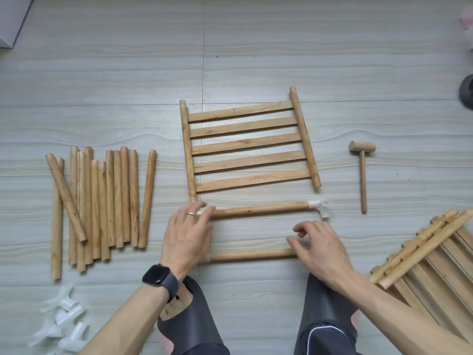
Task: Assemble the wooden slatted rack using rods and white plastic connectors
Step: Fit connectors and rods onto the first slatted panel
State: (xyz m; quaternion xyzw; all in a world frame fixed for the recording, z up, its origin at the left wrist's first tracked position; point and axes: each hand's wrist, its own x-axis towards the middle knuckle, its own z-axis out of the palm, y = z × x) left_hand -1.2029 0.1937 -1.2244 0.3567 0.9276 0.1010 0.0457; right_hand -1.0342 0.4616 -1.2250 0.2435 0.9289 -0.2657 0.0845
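Spare rods (102, 201) lie far left. L hand (186, 234) rests flat, fingers nearly straight, on connector (206, 210) at far rod (258, 210) left end, just near of slatted panel (249, 144). R hand (320, 249) curls at near rod (250, 254) right end; pinching or not, can't tell. Rods prob. light, stiff, smooth: hold near ends.

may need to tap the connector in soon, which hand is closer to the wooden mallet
Right. The right hand lies below and a little left of the mallet, at the near rod's right end. The left hand is farther left, on the far rod's left end.
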